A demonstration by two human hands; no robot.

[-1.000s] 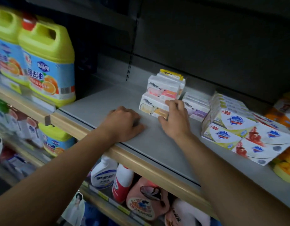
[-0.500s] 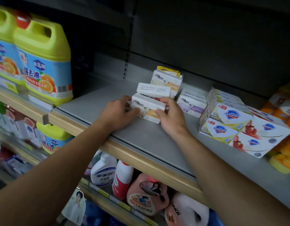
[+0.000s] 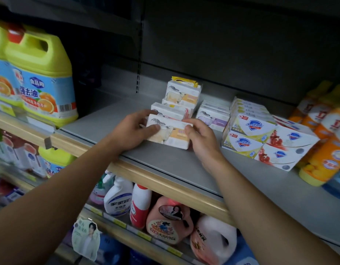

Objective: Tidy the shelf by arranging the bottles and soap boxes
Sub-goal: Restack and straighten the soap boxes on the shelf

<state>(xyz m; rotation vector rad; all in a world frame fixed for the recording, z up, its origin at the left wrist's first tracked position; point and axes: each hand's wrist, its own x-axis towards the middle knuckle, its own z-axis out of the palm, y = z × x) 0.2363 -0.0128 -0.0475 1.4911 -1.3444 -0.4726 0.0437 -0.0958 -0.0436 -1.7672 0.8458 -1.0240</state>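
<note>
A white soap box (image 3: 170, 133) with a goat picture and an orange label stands tilted on the grey shelf (image 3: 176, 163). My left hand (image 3: 132, 131) grips its left end, thumb on the front. My right hand (image 3: 200, 139) grips its right end. A second, similar box (image 3: 168, 111) lies just behind it. Further back stands a small stack of the same goat soap boxes (image 3: 182, 94) with a yellow pack on top. A purple-labelled soap box row (image 3: 213, 116) sits to the right.
Stacked Safeguard soap boxes (image 3: 260, 134) lie right of my hands, orange bottles (image 3: 325, 142) beyond them. Large yellow detergent jugs (image 3: 39, 77) fill the shelf's left. The lower shelf holds spray bottles (image 3: 118, 196) and a pink jug (image 3: 168, 220).
My left hand moved from the bare shelf onto the front soap box. Both hands pulled that box toward the shelf's front and tipped it up so its face shows.
</note>
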